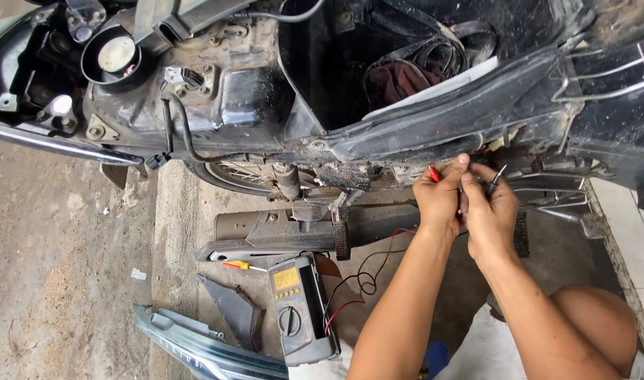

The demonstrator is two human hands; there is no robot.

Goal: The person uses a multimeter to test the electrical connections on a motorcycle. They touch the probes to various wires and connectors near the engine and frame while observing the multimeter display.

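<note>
I have both hands up against the underside of the stripped black motorcycle frame (434, 119), right of centre and in the far half of the scene. My left hand (440, 198) pinches a thin red-handled test probe (433, 174) between thumb and fingers, its tip pointing up towards the dusty lower edge of the frame. My right hand (488, 211) is closed on a thin black-handled test probe (495, 180), held just beside the red one; the two hands touch each other at the knuckles.

A red lead and a black lead (367, 278) run down from the hands in loops across the concrete floor (61, 246) to a grey handheld multimeter with a yellow-framed display and a round dial (301, 309), which lies on the floor near me, left of my forearms. Just left of the meter's far end lies a small screwdriver with a yellow and red handle (239, 265). Beyond it sits the grey exhaust silencer (265, 229) with the spoked rear wheel (237, 176) behind. Near the lower edge lie a dark triangular plastic piece (230, 309) and a long glossy grey body panel (202, 348).
</note>
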